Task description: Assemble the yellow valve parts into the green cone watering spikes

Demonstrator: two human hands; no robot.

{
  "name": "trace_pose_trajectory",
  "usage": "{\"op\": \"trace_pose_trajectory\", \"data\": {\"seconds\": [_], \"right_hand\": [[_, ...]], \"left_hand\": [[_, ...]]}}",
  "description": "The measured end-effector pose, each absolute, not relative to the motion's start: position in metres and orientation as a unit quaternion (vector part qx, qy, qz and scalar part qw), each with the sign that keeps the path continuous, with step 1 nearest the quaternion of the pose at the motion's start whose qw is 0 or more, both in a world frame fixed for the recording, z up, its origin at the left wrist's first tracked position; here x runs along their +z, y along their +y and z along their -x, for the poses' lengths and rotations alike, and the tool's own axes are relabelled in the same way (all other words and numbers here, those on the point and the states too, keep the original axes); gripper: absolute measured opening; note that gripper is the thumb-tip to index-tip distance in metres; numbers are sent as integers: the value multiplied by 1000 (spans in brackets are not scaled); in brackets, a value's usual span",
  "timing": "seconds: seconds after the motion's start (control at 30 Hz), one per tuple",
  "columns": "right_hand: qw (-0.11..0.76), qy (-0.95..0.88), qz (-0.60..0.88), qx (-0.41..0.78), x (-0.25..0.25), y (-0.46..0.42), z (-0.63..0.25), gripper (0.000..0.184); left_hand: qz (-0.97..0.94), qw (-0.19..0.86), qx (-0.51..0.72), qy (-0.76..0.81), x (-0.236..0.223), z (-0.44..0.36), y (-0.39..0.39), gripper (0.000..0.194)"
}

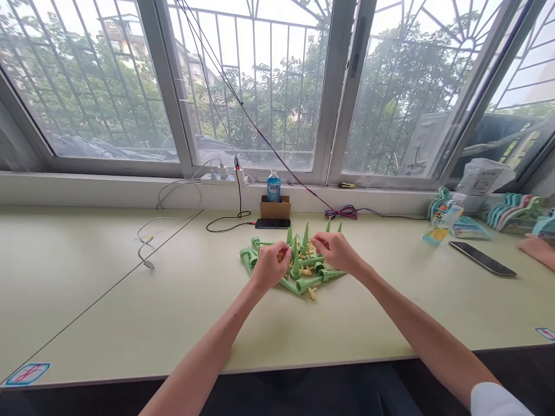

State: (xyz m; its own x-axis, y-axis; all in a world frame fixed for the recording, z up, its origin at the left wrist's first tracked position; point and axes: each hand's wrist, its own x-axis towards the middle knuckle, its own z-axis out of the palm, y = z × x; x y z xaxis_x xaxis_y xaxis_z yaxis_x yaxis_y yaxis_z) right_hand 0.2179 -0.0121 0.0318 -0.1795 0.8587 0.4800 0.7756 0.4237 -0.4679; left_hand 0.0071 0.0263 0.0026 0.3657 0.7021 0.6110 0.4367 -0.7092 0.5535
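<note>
A pile of green plastic cone-shaped spikes (296, 268) with collared ends lies in the middle of the table, several standing point up and others on their sides. Small yellow valve-like pieces (312, 293) are scattered among them. My left hand (271, 264) is over the left part of the pile, its fingers curled closed; a bit of yellow shows by the fingers, but I cannot tell whether it is held. Over the right part, my right hand (337, 251) has its fingers pinched together. Whatever it may grip is too small or hidden to name.
Behind the pile are a phone (273, 223) on a cable and a blue-labelled bottle (273, 188) in a cardboard box (276, 208). To the right stand a drink bottle (444, 221), a dark tablet (482, 259), hangers (515, 212) and another person's hand (537, 249).
</note>
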Motion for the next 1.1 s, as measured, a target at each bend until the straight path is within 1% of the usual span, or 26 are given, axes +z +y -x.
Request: {"op": "trace_pose_trajectory", "data": {"seconds": [0.07, 0.2, 0.3, 0.37, 0.5, 0.6, 0.67, 0.77, 0.83, 1.1], "right_hand": [[307, -759, 573, 29, 39, -18, -229, 25], [169, -751, 639, 11, 42, -26, -238, 23], [114, -744, 658, 13, 36, -26, -237, 24], [114, -745, 657, 28, 30, -24, -236, 26], [166, -743, 641, 96, 19, -18, -240, 25], [192, -738, 638, 110, 12, -14, -243, 23], [182, -730, 653, 89, 11, -14, -244, 23], [140, -715, 682, 56, 10, -15, -243, 24], [120, -714, 687, 54, 8, -15, -242, 25], [112, -725, 678, 53, -7, -7, -244, 21]], "left_hand": [[-810, 147, 445, 353, 2, -8, 26, 27], [-811, 138, 444, 356, 0, -8, 28, 30], [-818, 131, 437, 350, -2, -8, 28, 31], [-823, 126, 433, 345, -3, -8, 28, 31], [-830, 124, 427, 338, -4, -9, 27, 30], [-832, 127, 422, 338, -4, -10, 27, 30], [-832, 129, 420, 337, -4, -10, 27, 30], [-833, 130, 419, 338, -5, -10, 27, 29], [-834, 129, 419, 335, -5, -10, 27, 29], [-842, 131, 409, 325, -4, -11, 25, 31]]}}
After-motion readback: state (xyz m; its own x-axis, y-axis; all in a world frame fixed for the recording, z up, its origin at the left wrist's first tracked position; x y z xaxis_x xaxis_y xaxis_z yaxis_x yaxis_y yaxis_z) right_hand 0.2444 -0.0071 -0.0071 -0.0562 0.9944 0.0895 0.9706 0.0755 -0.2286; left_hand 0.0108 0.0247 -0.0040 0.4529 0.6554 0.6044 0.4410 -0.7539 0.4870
